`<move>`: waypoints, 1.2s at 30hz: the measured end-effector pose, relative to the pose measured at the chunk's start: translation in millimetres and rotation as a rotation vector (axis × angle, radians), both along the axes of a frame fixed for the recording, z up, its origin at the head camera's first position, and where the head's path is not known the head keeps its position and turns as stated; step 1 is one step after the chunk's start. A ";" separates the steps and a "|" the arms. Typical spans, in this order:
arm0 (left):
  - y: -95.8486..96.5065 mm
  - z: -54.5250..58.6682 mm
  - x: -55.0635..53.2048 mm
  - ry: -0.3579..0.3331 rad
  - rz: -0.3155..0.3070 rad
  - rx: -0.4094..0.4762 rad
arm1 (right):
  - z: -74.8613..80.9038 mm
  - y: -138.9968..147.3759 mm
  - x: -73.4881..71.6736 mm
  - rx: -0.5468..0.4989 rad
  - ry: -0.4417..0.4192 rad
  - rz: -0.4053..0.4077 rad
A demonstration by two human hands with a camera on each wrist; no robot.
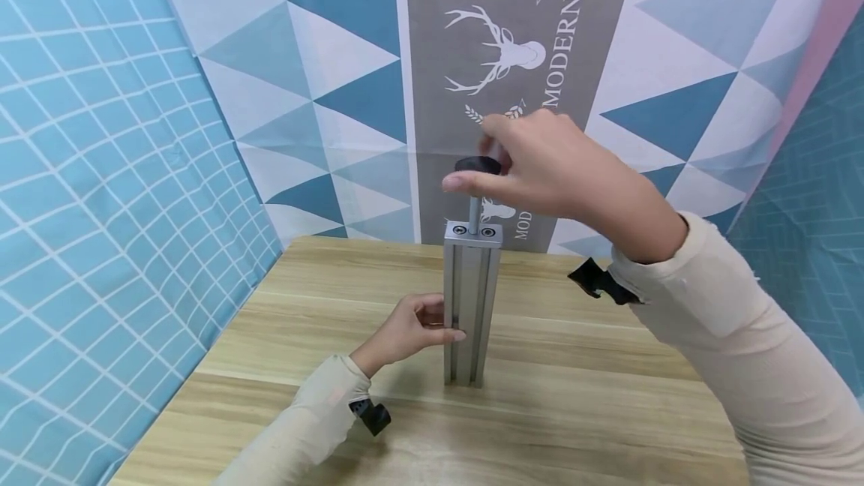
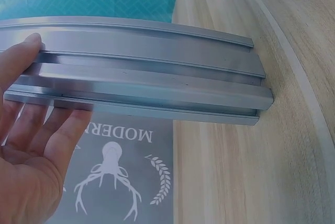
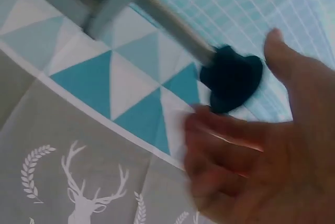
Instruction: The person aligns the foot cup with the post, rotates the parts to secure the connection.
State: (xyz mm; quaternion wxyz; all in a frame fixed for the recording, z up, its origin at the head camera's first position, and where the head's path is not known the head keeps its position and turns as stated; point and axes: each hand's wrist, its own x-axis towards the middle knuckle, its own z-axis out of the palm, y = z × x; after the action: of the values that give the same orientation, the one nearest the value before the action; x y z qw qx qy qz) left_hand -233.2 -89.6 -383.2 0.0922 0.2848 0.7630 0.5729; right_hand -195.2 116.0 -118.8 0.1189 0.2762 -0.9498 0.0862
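An aluminium profile (image 1: 467,291) with slots along its length stands upright on the wooden table. Its top end plate (image 1: 474,237) has two screws, and a thin metal rod (image 1: 475,214) rises between them to a black knob (image 1: 478,164). My left hand (image 1: 408,328) grips the profile in its lower half, thumb on the near face and fingers on the side, as the left wrist view also shows. Around the knob sits my right hand (image 1: 560,163); in the right wrist view its thumb (image 3: 277,54) stands apart from the lobed knob, and the blurred fingers bend loosely beside it.
The wooden table (image 1: 324,298) runs back to a patterned cloth (image 1: 337,96) with triangles and a deer print. Blue tile-patterned cloth (image 1: 101,171) hangs at the left, and another blue cloth (image 1: 810,193) at the right. Black straps (image 1: 371,416) are on both wrists.
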 end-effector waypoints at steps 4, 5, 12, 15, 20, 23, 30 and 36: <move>1.2 6.0 3.9 0.010 0.001 -0.006 | 8.0 14.2 1.2 0.074 -0.120 0.224; 1.2 9.5 6.2 0.013 0.002 -0.007 | 9.3 17.1 0.3 0.084 -0.126 0.295; 2.2 19.4 12.1 0.015 0.009 -0.022 | 7.3 20.9 -5.7 0.081 -0.066 0.453; 1.8 10.2 6.4 0.016 0.004 -0.016 | 3.9 16.5 -4.2 0.067 -0.020 0.382; 0.0 -1.4 -0.8 0.022 0.000 -0.014 | -1.7 4.7 -1.1 -0.006 0.062 0.151; -1.4 -2.4 -1.9 0.028 0.003 -0.019 | -7.1 -1.7 -0.8 -0.057 0.088 0.019; -2.1 -0.9 -0.8 0.023 -0.008 -0.013 | -15.0 -7.7 1.4 -0.082 0.155 -0.121; -2.0 -1.9 -1.0 0.033 -0.016 -0.001 | -2.1 2.3 8.5 0.029 0.022 0.024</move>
State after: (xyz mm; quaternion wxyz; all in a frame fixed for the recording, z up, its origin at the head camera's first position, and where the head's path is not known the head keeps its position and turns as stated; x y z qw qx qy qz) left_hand -234.2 -91.6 -385.0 0.0844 0.3000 0.7624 0.5672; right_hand -186.7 118.3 -120.9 0.1245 0.2902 -0.9462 0.0709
